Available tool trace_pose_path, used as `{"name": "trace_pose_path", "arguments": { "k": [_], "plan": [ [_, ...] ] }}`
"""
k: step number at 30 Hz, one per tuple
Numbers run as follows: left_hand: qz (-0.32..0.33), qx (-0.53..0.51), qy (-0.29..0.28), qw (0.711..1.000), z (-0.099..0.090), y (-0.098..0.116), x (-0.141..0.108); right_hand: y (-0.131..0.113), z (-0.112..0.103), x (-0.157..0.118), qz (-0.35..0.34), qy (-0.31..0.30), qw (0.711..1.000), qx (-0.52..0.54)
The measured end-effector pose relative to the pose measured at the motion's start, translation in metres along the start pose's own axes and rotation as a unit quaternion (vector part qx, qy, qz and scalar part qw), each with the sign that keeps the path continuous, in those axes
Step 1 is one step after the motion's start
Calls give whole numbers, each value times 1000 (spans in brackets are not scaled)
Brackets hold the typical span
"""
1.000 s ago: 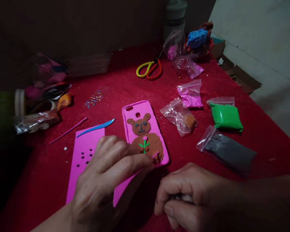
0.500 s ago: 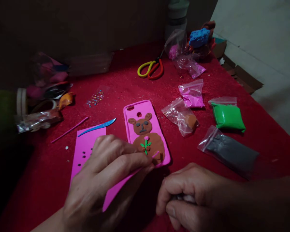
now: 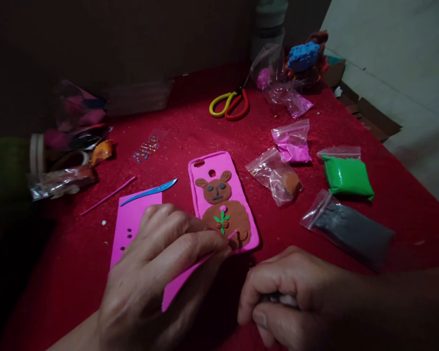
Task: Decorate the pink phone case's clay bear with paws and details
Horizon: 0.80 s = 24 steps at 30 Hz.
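My left hand [image 3: 164,265] is closed round a pink clay modelling tool [image 3: 175,287], its wide flat end showing below the fingers. The tool's thin tip touches or hovers just over a brown foot [image 3: 242,234] low on a clay bear [image 3: 216,191]. The bear, with a pink flower and green leaves on its belly, is on a pink phone case [image 3: 237,187]. My right hand [image 3: 285,292] is closed near the case's lower right; something greyish shows between its fingers, too hidden to name.
A pink sheet [image 3: 141,200] with small dark clay bits and a blue modelling knife [image 3: 149,191] lies left. Bags of pink [image 3: 294,146], brown [image 3: 290,183], green [image 3: 347,175] and black clay [image 3: 354,234] are right. Scissors [image 3: 230,105] lie behind; a thin pink stick [image 3: 108,196] lies left.
The tool's tip has shifted slightly left and down on the bear's foot, and its flat end has tilted up a little. My right hand stays almost still.
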<state>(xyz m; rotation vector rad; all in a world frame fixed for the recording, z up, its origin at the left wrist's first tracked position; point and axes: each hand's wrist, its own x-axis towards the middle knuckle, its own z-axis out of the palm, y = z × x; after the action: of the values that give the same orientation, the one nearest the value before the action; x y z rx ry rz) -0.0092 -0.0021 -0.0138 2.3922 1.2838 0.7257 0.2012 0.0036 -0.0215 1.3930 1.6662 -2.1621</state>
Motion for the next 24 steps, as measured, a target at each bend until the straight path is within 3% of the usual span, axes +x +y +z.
{"name": "trace_pose_path", "arguments": {
  "k": [13, 21, 24],
  "plan": [
    [7, 11, 4, 1000, 4, -1, 2, -1, -4, 1, -3, -29, 1000, -6],
    [17, 12, -2, 1000, 3, -1, 3, -1, -1, 1, -8, -1, 1000, -9],
    [12, 17, -8, 1000, 4, -2, 4, -1, -3, 1, -3, -22, 1000, 5]
  ]
}}
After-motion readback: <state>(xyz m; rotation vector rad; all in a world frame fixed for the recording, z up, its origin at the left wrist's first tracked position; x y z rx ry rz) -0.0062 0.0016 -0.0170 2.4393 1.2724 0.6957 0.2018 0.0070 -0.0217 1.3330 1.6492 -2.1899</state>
